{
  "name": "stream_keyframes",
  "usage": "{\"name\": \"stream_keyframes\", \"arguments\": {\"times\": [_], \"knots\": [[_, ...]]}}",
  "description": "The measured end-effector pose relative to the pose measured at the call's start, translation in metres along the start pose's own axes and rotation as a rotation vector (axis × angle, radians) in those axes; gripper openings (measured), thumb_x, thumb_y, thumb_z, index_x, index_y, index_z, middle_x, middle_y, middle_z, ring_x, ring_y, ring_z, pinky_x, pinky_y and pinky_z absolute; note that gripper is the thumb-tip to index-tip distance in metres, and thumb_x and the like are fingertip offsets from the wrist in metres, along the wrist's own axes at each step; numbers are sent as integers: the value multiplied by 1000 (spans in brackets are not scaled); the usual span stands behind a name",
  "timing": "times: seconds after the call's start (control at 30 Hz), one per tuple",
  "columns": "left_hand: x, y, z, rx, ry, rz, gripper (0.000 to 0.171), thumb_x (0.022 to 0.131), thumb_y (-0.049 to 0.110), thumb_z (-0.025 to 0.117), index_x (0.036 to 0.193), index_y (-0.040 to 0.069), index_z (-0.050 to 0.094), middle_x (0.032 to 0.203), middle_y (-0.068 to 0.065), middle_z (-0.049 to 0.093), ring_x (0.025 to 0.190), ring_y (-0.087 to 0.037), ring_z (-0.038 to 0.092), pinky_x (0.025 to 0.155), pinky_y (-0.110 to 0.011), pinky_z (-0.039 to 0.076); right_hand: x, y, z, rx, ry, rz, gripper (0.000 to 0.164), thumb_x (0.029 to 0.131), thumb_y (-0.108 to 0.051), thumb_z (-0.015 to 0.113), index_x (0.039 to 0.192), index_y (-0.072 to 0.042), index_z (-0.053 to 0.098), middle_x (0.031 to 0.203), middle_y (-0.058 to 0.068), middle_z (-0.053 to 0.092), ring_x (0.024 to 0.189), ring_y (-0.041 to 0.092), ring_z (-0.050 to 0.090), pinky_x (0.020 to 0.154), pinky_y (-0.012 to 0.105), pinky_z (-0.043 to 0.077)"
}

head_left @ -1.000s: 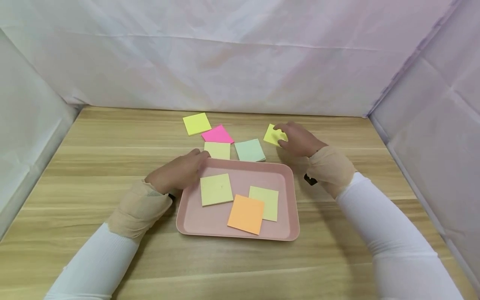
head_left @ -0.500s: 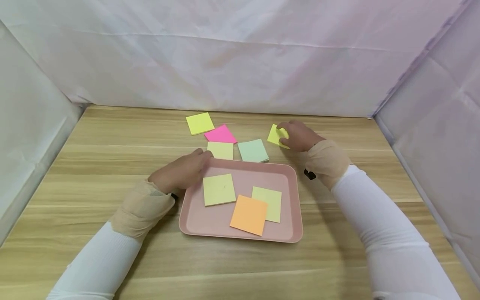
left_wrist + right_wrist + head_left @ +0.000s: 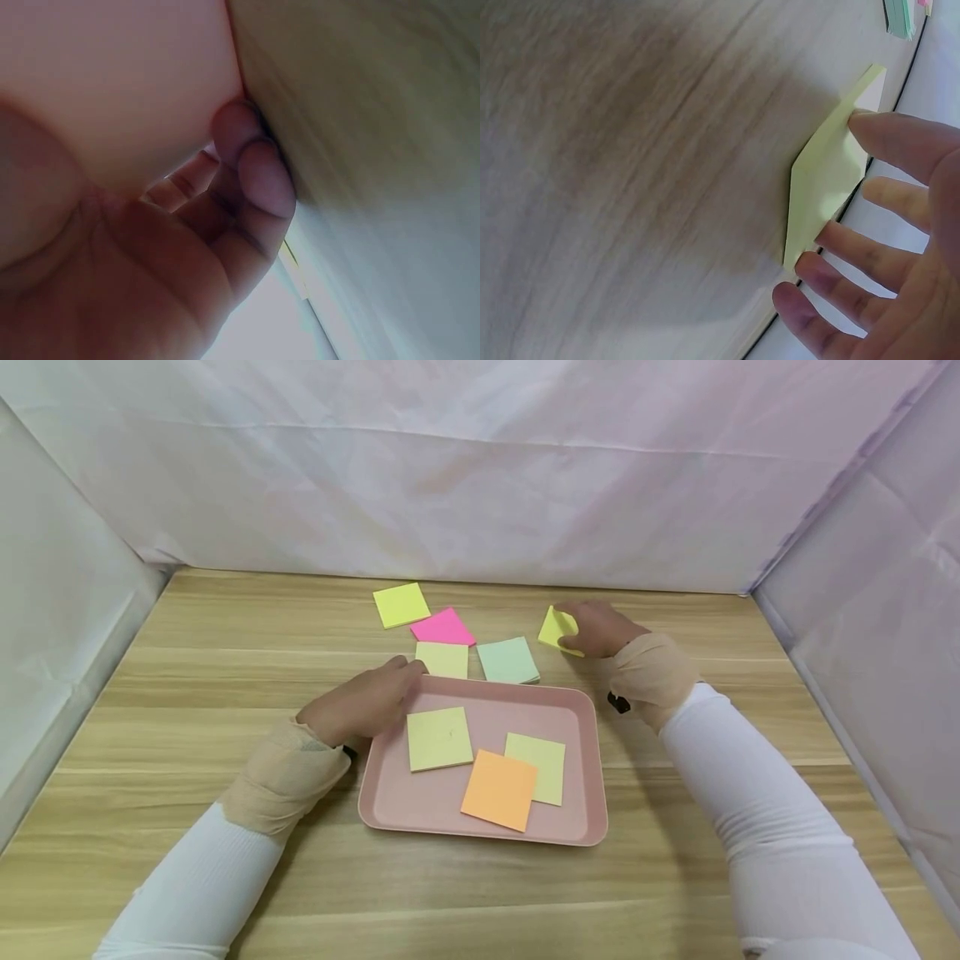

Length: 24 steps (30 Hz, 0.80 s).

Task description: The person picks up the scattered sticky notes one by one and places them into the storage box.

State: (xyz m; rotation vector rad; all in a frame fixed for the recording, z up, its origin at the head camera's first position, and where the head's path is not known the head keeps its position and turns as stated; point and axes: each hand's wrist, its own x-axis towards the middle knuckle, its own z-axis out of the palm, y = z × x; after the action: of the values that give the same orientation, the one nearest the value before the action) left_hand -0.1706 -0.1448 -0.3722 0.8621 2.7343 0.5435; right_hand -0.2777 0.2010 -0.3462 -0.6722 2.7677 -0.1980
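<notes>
Notepad (image 3: 829, 165), yellow, in right fingers (image 3: 870, 254), illegible mark (image 3: 452, 734) on pale pad (image 3: 435, 743)

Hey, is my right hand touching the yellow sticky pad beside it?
Touching. The right wrist view shows the right hand with its thumb tip against the yellow sticky pad.

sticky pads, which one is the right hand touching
The rightmost pad, bright yellow; the other bright yellow one is leftmost, by the pink pad.
</notes>
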Motion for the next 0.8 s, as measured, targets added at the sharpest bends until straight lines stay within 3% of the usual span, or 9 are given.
{"name": "stream_keyframes", "arguments": {"times": [0.43, 0.67, 0.8], "knots": [[2, 1, 0, -28, -22, -27, 20, 96, 6, 41, 114, 11, 48, 97, -11, 49, 74, -26, 55, 68, -41, 51, -6, 3, 3, 81, 9, 73, 76, 85, -19, 66, 145, 2, 25, 139, 31, 38, 127, 45, 29, 104, 57, 30], [3, 2, -1, -11, -22, -24, 20, 96, 6, 40, 114, 10, 48, 96, -11, 48, 72, -26, 55, 67, -41, 51, -11, 7, 0, 92, -7, 170, 84, 83, -31, 68, 148, -4, 21, 144, 28, 34, 126, 45, 31, 92, 70, 32], [4, 3, -2, -22, -26, -24, 20, 96, 6, 40, 114, 10, 48, 97, -11, 49, 73, -26, 55, 67, -41, 51, -14, 9, -1, 95, -6, 209, 90, 81, -35, 70, 148, -3, 20, 143, 27, 36, 122, 45, 36, 90, 70, 33]]}}
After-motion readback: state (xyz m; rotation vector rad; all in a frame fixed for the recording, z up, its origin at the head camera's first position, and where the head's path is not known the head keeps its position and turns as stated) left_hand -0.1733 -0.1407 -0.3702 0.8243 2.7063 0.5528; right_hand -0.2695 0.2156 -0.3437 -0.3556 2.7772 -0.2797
